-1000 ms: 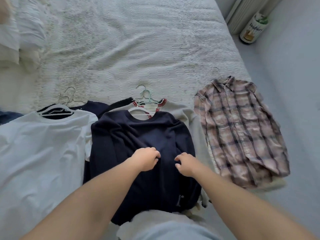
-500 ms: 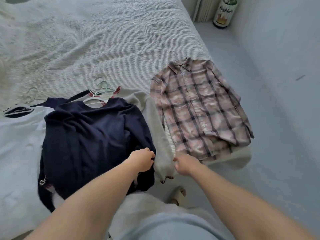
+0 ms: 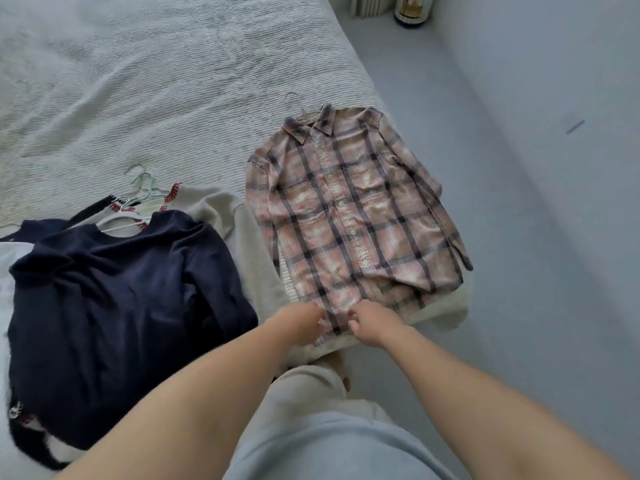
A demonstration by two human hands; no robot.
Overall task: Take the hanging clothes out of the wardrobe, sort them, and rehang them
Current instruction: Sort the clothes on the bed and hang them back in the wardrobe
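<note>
A pink plaid shirt point(image 3: 349, 216) on a wire hanger point(image 3: 294, 102) lies flat at the bed's right corner. My left hand point(image 3: 299, 323) and my right hand point(image 3: 372, 323) both pinch its bottom hem, side by side. To the left a navy sweater point(image 3: 121, 296) on a white hanger point(image 3: 121, 221) lies on a pile, over a grey sweater point(image 3: 242, 237) with red trim. A white garment point(image 3: 10, 258) shows at the left edge.
The bed point(image 3: 156, 81) with a ribbed white cover stretches back and left. A grey floor point(image 3: 519, 237) runs along the right side. A bottle point(image 3: 414, 10) stands on the floor at the top by a radiator.
My view and both hands have shifted right, from the navy sweater to the plaid shirt. Both hands now pinch the shirt's hem.
</note>
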